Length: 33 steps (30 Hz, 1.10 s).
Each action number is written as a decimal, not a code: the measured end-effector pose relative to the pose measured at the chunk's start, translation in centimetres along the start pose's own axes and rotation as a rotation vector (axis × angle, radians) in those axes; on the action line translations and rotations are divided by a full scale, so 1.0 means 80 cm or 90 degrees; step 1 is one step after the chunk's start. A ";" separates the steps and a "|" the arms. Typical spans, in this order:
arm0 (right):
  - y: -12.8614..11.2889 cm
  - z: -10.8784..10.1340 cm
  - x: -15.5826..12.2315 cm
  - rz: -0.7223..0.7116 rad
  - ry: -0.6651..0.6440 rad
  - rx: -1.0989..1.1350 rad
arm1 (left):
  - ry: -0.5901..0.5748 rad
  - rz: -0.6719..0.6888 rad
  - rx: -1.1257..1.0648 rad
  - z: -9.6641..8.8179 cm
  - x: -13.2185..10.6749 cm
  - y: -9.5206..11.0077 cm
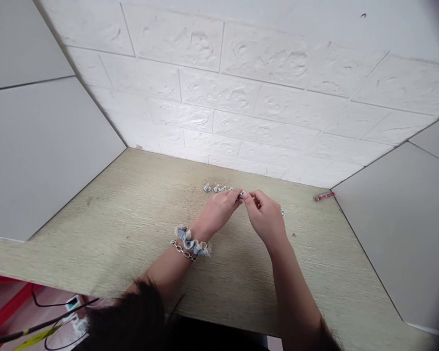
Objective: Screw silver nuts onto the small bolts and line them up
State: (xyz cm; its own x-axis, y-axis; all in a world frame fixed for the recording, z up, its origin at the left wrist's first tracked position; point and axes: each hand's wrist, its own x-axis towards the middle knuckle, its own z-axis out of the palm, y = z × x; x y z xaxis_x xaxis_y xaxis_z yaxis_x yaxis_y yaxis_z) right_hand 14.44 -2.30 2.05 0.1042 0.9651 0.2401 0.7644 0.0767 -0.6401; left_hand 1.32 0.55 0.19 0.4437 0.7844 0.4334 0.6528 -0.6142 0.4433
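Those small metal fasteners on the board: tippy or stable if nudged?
Probably tippy: the small metal fasteners seem to stand upright on narrow bases, so a light push would likely topple them. Once down, their round shape may let them roll a little. Being metal, they are likely heavy for their size.

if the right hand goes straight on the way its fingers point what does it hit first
Most likely the small silver metal fastener at the fingertips of the right hand, which the left hand also seems to pinch. It is tiny and partly hidden, and depth is hard to judge from this view.
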 end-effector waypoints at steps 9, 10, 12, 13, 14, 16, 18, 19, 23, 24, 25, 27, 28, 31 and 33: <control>0.000 0.000 -0.001 0.006 -0.002 -0.012 | -0.015 0.001 -0.006 0.001 0.000 0.000; 0.000 -0.001 -0.001 0.016 0.003 -0.006 | -0.020 -0.004 -0.006 0.000 0.000 0.000; -0.001 -0.001 -0.001 0.026 0.001 0.016 | -0.017 -0.010 -0.006 0.000 -0.001 0.001; -0.001 -0.001 -0.001 0.023 -0.007 0.027 | -0.012 -0.010 -0.007 -0.001 -0.001 0.001; -0.002 -0.001 -0.001 0.018 -0.015 0.032 | -0.009 -0.009 -0.010 -0.001 -0.001 0.001; -0.002 -0.001 -0.001 0.004 -0.029 0.025 | -0.012 -0.005 -0.017 0.000 -0.001 0.002; -0.002 -0.001 -0.001 0.009 -0.024 0.004 | -0.024 -0.008 -0.022 0.000 -0.001 0.003; -0.001 -0.001 -0.001 0.021 -0.014 -0.003 | -0.029 -0.013 -0.023 0.000 -0.001 0.004; -0.001 -0.003 0.000 0.046 0.012 0.017 | -0.035 -0.030 -0.031 0.000 -0.001 0.004; -0.001 -0.003 0.000 0.038 0.004 0.028 | -0.032 -0.030 -0.035 0.000 -0.001 0.003; -0.001 -0.003 0.000 0.029 -0.006 0.035 | -0.032 -0.027 -0.039 0.001 -0.001 0.003; -0.001 -0.001 0.000 0.013 -0.027 0.037 | -0.027 -0.022 -0.045 0.000 -0.001 0.002; -0.001 -0.001 0.000 0.005 -0.033 0.032 | -0.025 -0.020 -0.050 0.000 -0.001 0.003; 0.000 0.000 0.000 0.003 -0.014 0.003 | -0.028 -0.027 -0.061 -0.002 0.001 0.004; 0.000 -0.001 -0.001 0.013 0.004 -0.001 | -0.040 -0.033 -0.060 -0.002 0.001 0.004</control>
State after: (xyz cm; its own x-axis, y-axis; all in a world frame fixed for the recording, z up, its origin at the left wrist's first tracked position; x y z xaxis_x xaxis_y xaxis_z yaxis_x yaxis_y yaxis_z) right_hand 14.50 -2.38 2.06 0.1235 0.9651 0.2310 0.7628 0.0566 -0.6442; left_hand 1.47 0.43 0.47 0.4499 0.8177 0.3590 0.6171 -0.5752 0.5369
